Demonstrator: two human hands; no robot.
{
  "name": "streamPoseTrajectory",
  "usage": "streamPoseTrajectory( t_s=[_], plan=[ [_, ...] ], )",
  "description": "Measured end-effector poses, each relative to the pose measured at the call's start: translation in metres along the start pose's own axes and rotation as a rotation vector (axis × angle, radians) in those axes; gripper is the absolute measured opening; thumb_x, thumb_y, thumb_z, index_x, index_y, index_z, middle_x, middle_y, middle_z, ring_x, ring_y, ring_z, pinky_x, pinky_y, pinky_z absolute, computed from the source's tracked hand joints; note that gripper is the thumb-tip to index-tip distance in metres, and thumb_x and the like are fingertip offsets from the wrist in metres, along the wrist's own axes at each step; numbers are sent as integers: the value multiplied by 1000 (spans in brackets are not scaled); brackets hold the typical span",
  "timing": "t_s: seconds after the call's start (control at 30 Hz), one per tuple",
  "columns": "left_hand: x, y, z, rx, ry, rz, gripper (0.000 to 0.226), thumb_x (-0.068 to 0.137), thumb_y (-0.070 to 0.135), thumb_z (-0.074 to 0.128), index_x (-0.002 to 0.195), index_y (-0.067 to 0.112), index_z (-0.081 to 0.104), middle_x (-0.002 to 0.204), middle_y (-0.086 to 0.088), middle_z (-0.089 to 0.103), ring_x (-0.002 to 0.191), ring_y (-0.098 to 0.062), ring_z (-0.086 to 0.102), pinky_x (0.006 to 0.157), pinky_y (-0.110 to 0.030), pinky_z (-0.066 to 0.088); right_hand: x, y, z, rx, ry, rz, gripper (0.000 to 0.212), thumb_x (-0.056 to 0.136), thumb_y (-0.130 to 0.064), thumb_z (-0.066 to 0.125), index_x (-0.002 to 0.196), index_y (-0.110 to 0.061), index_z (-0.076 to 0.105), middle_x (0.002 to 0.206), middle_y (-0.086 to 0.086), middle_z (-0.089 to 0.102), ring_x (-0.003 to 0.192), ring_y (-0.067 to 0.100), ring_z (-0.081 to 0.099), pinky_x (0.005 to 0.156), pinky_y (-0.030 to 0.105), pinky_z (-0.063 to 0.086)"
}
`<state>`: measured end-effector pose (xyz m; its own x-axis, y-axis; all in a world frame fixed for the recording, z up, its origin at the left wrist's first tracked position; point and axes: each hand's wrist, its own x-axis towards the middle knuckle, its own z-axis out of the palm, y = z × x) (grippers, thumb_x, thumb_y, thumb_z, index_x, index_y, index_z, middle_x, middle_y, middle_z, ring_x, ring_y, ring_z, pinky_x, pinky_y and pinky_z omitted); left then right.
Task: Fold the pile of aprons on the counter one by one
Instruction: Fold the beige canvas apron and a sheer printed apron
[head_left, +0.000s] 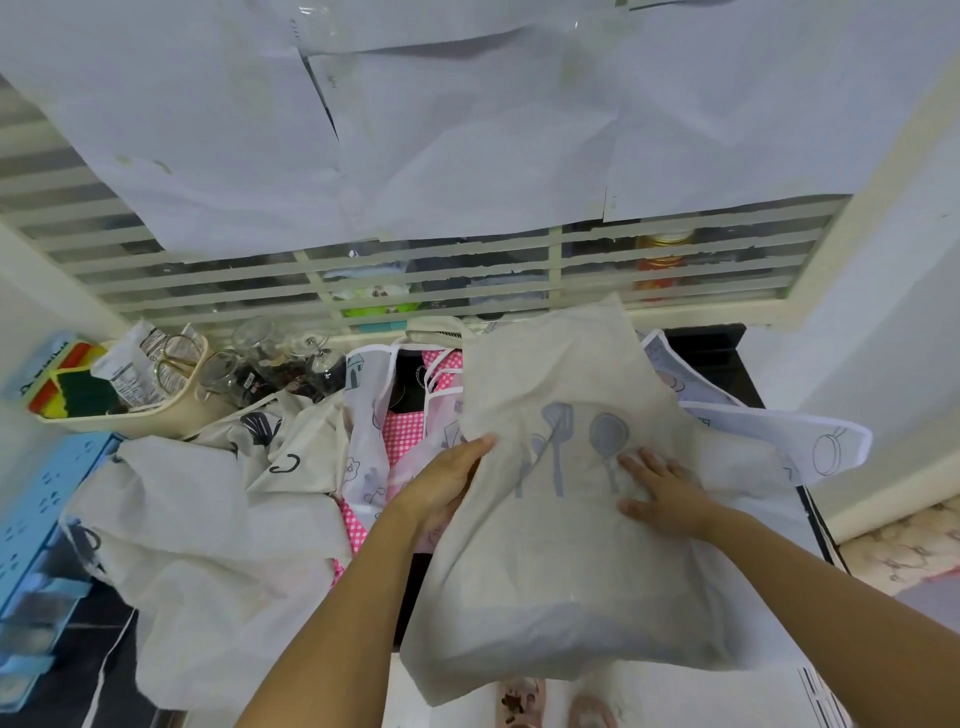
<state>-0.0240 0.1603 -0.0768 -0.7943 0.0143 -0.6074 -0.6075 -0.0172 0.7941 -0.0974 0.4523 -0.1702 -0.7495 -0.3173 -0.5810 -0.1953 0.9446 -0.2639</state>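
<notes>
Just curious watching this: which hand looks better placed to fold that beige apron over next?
Probably the left hand: it grips the beige apron at its edge, ready to lift, while the right hand lies flat on top, pinning it.

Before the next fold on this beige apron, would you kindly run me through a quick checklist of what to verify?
1. Left hand grips the beige apron at its left edge: ok.
2. Right hand lies flat on the apron: ok.
3. Apron smooth and flat: not ok, wrinkled and overhanging the counter's near edge.
4. Apron separate from the pink checked apron beneath: cannot tell.
5. Clear folding surface: not ok, a white printed apron lies under its right side.
</notes>
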Motion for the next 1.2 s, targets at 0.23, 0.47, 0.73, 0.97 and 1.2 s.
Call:
streamPoseTrajectory(
  t_s=[0.23, 0.47, 0.73, 0.97, 1.2],
  plan=[
    [-9, 24, 4, -93, 138, 147, 19, 95, 16, 52, 101, 12, 69, 92, -6, 74, 80, -18, 70, 70, -25, 56, -5, 3, -14, 95, 28, -47, 76, 96, -45, 48, 153, -20, 4, 160, 5, 4, 146, 23, 13, 115, 31, 12],
    [0, 39, -4, 150, 326, 309, 25, 90, 5, 55, 67, 14, 59, 58, 7, 61, 52, -5, 53, 54, -23, 41, -3, 1, -33, 337, 57, -30, 89, 90, -43, 58, 152, -26, -4, 155, 10, 25, 139, 31, 31, 111, 36, 26],
    [-21, 94, -50, 1174, -68, -59, 36, 75, 46, 77, 96, 20, 64, 91, 7, 64, 84, -12, 59, 67, -20, 44, -4, 7, -31, 250, 68, -6, 88, 91, -47, 54, 151, -29, -8, 158, 12, 16, 141, 34, 25, 114, 40, 24],
    [-44, 98, -82, 589, -492, -143, 40, 78, 14, 73, 114, 0, 64, 117, -8, 69, 111, -18, 63, 96, -24, 48, -6, 4, -34, 258, 69, -26, 86, 92, -46, 54, 151, -29, -6, 157, 13, 17, 140, 35, 26, 113, 40, 23],
    [-64, 108, -97, 770, -243, -191, 44, 71, 29, 82, 100, 1, 65, 92, -18, 65, 74, -22, 64, 68, -27, 53, -5, 1, -47, 261, 21, 3, 86, 93, -41, 55, 151, -25, -6, 158, 13, 13, 141, 34, 27, 112, 35, 23]
  ],
)
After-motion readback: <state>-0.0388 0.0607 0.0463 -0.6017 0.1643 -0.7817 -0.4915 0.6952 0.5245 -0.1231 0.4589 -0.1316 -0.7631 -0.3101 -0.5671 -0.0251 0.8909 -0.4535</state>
